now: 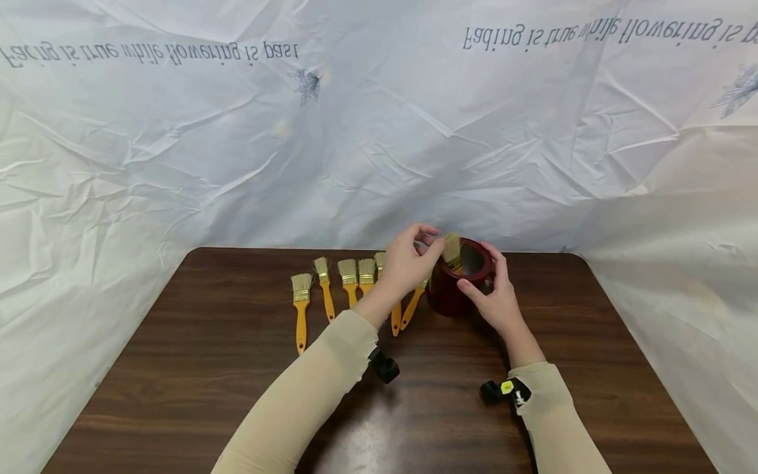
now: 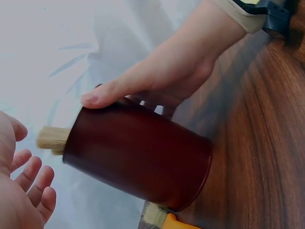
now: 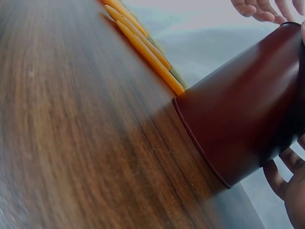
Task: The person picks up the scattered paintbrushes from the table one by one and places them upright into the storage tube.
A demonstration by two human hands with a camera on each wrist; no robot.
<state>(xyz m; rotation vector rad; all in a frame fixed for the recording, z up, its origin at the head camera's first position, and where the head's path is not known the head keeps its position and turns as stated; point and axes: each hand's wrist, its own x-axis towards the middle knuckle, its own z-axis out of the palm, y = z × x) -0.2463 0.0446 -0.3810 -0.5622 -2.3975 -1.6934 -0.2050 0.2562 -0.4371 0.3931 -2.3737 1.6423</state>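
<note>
A dark red cylindrical pot point(image 1: 448, 294) stands near the table's far edge with its open rim up. My right hand point(image 1: 497, 299) grips it from the right side, thumb near the rim. A paintbrush point(image 1: 452, 250) sticks out of the pot, pale bristles upward; its handle is mostly hidden inside. Beside those bristles is my left hand point(image 1: 414, 257), fingers loosely bent. The left wrist view shows a gap between the left fingers point(image 2: 35, 181) and the paintbrush point(image 2: 53, 138). In the right wrist view the pot point(image 3: 243, 105) hides part of the right hand point(image 3: 290, 186).
Several paintbrushes with yellow-orange handles lie left of the pot, bristles toward the far edge, the leftmost brush point(image 1: 301, 309) farthest out. Some are partly covered by my left arm. A white printed sheet point(image 1: 367, 131) hangs behind the brown wooden table point(image 1: 195, 368).
</note>
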